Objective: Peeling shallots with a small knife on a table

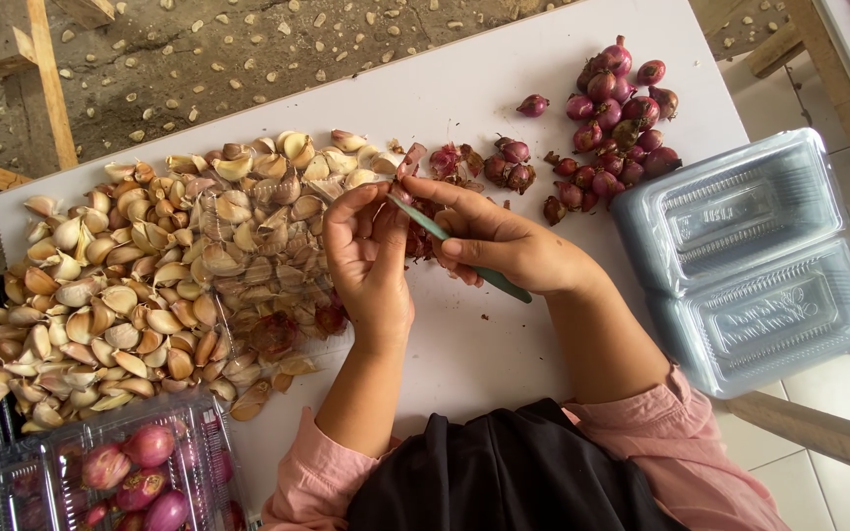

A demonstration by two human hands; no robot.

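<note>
My left hand [371, 258] is curled around a small shallot [411, 167] whose reddish tip shows above my fingers. My right hand [504, 246] grips a slim green-handled knife [445, 236], its blade angled up to the shallot. Both hands meet over the white table [474, 334], just below a few loose shallots [504, 167]. A big heap of garlic cloves [140, 285] lies left of my left hand, with papery peels [268, 246] beside it.
A pile of unpeeled shallots [617, 118] sits at the far right of the table. An open, empty clear plastic clamshell box [745, 261] lies at the right edge. Another clear container with peeled shallots [135, 472] stands at the lower left. Pink sleeves and a dark apron fill the bottom.
</note>
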